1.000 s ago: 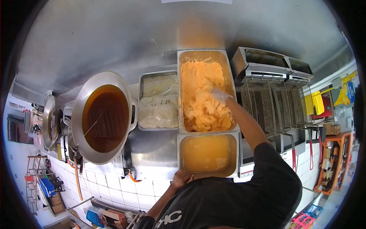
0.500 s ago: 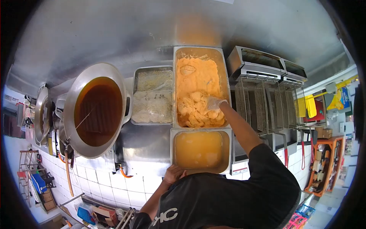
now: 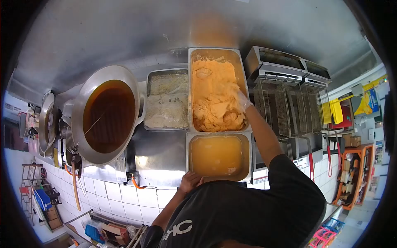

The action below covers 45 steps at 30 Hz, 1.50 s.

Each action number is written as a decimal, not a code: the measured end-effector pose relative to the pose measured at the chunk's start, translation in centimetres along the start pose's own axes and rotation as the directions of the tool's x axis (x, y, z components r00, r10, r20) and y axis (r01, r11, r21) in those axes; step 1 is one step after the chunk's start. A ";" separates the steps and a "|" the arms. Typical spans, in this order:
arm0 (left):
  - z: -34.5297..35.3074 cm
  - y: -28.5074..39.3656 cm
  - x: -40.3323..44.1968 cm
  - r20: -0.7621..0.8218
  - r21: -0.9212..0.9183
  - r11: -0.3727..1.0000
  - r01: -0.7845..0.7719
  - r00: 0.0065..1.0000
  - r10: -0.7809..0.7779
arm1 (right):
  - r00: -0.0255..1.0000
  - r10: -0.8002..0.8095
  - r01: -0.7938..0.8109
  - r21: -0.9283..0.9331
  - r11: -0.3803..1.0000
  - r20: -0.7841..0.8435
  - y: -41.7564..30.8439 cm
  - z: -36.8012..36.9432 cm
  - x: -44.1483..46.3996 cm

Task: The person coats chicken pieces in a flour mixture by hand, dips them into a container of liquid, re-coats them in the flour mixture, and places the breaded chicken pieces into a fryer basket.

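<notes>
My right hand (image 3: 244,101), in a clear plastic glove, is at the right side of a deep metal pan (image 3: 243,62) of orange flour mix (image 3: 215,80). Its fingers are blurred and partly hidden against the flour. Lumpy coated pieces (image 3: 217,113) lie at the near end of that pan. My left hand (image 3: 191,181) is bare, its fingers curled at the near left corner of a second metal pan (image 3: 249,153), which holds a cloudy orange liquid (image 3: 217,155). Whether it grips the rim cannot be made out.
Left of the flour stands a metal tray (image 3: 167,71) with bagged pale contents. Further left is a wide wok (image 3: 76,128) of dark brown oil. Wire fryer baskets (image 3: 275,109) with red handles stand on the right. A wooden-handled tool (image 3: 75,182) hangs by the wok.
My right hand has moved up and right, off the lumpy pieces to the pan's right side. My left hand stays at the liquid pan's corner. The view has shifted slightly.
</notes>
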<state>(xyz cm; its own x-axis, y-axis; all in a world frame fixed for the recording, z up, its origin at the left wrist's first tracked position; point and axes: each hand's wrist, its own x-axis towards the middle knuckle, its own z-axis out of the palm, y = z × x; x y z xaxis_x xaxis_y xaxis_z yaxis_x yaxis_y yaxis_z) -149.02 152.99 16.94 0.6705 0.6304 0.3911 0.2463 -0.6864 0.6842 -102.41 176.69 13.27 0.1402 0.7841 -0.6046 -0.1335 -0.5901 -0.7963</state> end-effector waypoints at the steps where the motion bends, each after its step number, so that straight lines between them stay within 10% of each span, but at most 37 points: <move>1: 0.1 -0.1 0.1 -0.003 0.000 1.000 -0.002 1.000 0.002 | 1.000 -0.028 0.029 -0.072 0.997 0.013 -1.1 -0.1 -0.5; 5: -0.4 0.3 0.1 0.009 -0.012 1.000 0.008 1.000 -0.008 | 0.990 0.019 0.112 -0.859 0.499 0.140 -1.3 -0.1 -2.1; 7: -0.3 0.1 -0.1 0.019 -0.011 1.000 0.014 1.000 -0.013 | 0.966 0.182 0.156 -0.976 0.149 0.182 0.6 1.0 -3.5; 10: -0.3 0.4 0.0 0.003 -0.014 0.999 0.035 0.999 -0.035 | 0.922 0.347 0.181 -0.983 -0.001 0.169 3.4 2.5 -5.4; 17: -0.6 0.6 0.0 0.056 0.024 1.000 -0.001 0.998 0.000 | 0.943 0.283 0.068 -0.936 0.345 0.173 5.4 3.5 -6.0; 21: -0.7 0.5 -0.1 0.107 0.030 0.999 0.021 0.994 -0.024 | 0.962 0.239 -0.225 -0.110 0.968 0.131 6.5 4.3 -5.3; 24: -0.4 0.6 0.3 0.046 0.007 1.000 0.018 0.999 -0.018 | 0.982 0.105 -0.176 0.569 0.803 0.157 5.4 4.9 -4.4; 27: -0.4 0.5 -0.1 0.022 0.001 1.000 0.018 1.000 -0.018 | 0.991 -0.061 -0.058 0.785 0.617 0.121 2.3 4.9 -4.9; 31: -0.2 0.0 -0.4 0.065 0.028 1.000 -0.004 0.998 0.003 | 0.999 -0.034 0.049 0.660 0.749 -0.035 -2.0 4.2 -9.3; 34: -0.3 0.6 -0.1 0.036 0.010 1.000 0.028 0.999 -0.028 | 1.000 -0.006 0.006 0.059 0.998 0.005 0.0 2.7 -9.9; 37: -0.6 1.1 0.5 0.004 -0.013 1.000 0.028 1.000 -0.027 | 0.886 0.059 0.353 -0.752 0.556 0.460 1.2 4.2 -10.0; 38: -0.7 1.3 0.6 0.003 -0.017 0.999 0.030 1.000 -0.030 | 0.913 0.121 0.285 -0.823 0.491 0.388 2.4 5.4 -8.8; 42: -1.1 1.5 0.5 0.044 -0.015 0.999 0.042 0.998 -0.042 | 0.970 0.231 -0.086 -0.798 0.597 0.069 4.2 13.2 -5.7; 45: -1.2 1.2 0.9 0.026 -0.018 0.999 0.034 0.999 -0.034 | 0.983 0.184 -0.182 -0.178 0.967 -0.010 5.7 16.8 -2.1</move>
<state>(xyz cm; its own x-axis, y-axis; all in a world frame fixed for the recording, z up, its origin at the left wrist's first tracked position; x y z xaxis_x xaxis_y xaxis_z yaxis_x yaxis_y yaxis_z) -148.93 153.20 18.81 0.6801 0.6434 0.3514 0.2564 -0.6578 0.7082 -119.92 174.89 10.38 0.1228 0.6606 -0.7406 0.0202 -0.7478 -0.6636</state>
